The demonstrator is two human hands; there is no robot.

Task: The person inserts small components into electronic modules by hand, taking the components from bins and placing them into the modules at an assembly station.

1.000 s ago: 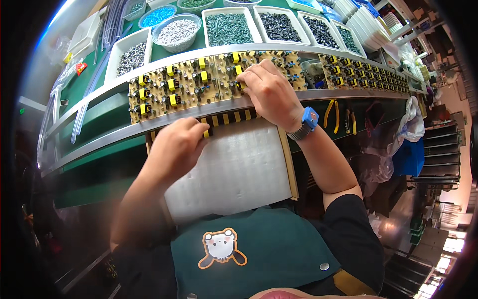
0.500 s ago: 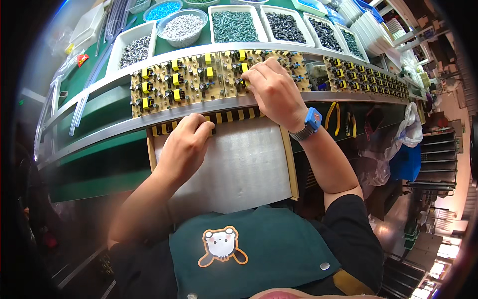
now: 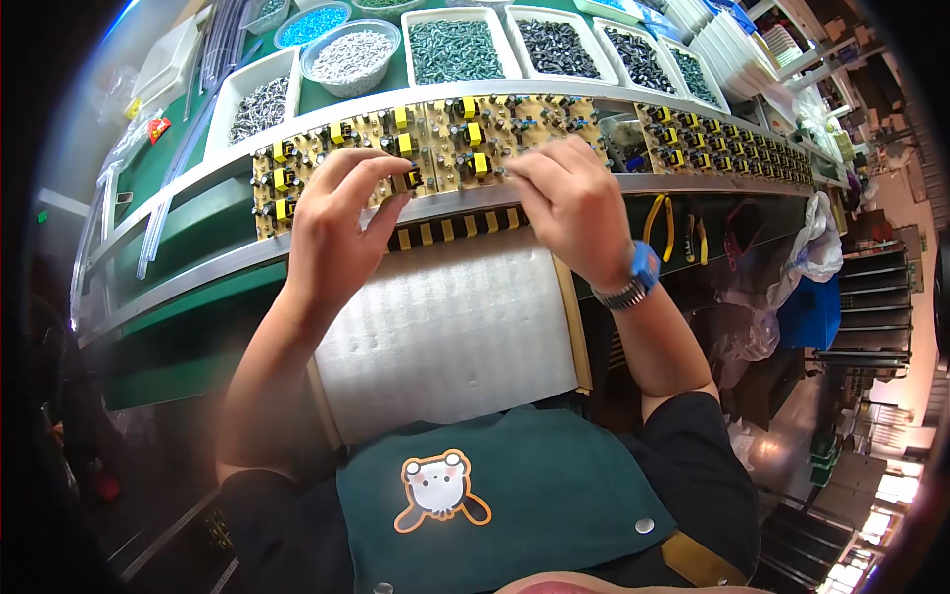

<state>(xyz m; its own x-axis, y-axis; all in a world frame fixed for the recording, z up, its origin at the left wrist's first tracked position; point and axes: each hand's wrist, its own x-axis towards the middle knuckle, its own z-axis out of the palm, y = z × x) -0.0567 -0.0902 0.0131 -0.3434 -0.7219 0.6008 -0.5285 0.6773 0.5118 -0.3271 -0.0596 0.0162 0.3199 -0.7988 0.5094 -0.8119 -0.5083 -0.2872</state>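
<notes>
Left hand point(image 3: 338, 226) pinching small, boxy, black-and-yellow component point(image 3: 413, 179); right hand point(image 3: 582, 210) curled, grip unclear

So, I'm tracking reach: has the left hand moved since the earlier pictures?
Yes, forward: the left hand, earlier mostly short of the near metal rail, now reaches across it over the circuit boards.

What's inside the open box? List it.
A white sheet and, along the far side, yellow-black parts in a row. The left hand hides the far left portion; anything beneath the sheet is covered.
</notes>
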